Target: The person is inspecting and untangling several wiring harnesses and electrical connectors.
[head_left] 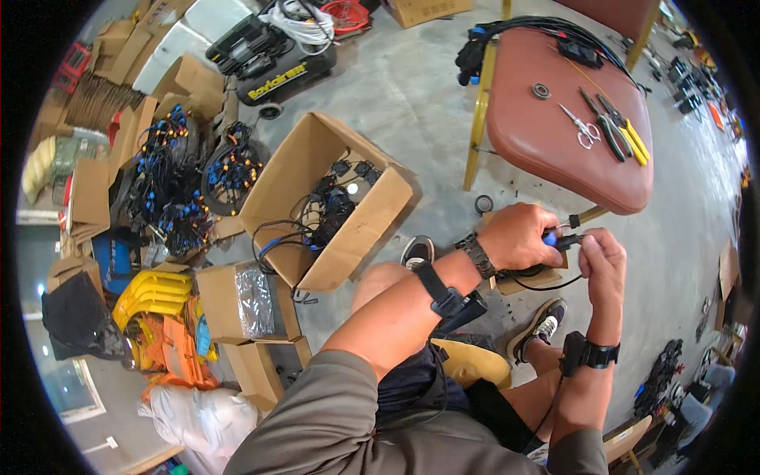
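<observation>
My left hand (516,236) is closed around a small blue-and-black cable connector (550,238), its fingers hiding part of it. Close by on the right, my right hand (606,261) pinches the black end of a cable (546,288). That cable loops down below both hands. Between the hands the two black ends meet or nearly meet; I cannot tell whether they are joined. A small open cardboard box (529,281) sits on the floor beneath the hands, partly hidden by them.
Ahead stands a reddish-brown chair (522,111) bearing scissors (586,133), dark-handled pliers (608,134), yellow-handled cutters (636,142), a metal ring (541,91) and black cables. To the left are a cardboard box (372,222) of cabled parts, wire bundles (168,182) and an air compressor (277,79).
</observation>
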Tool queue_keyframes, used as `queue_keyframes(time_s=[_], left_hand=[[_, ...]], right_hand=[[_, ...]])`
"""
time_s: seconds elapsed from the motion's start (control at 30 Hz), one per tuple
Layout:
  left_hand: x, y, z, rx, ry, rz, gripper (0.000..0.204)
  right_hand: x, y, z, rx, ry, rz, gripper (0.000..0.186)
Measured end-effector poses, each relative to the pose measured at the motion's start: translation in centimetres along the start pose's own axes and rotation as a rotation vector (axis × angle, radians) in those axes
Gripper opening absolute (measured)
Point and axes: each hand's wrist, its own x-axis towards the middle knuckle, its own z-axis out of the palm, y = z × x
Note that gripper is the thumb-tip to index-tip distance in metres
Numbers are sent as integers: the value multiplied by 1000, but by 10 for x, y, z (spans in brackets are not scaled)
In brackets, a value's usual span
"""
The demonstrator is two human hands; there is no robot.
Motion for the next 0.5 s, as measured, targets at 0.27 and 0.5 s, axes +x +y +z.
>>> queue_keyframes(time_s=[0.27,0.5], left_hand=[[6,2,-3,-395,253,31,36],[18,-8,-25,-752,470,43,35]], right_hand=[[5,3,-1,126,-25,-66,19],[7,3,7,6,-95,-22,19]])
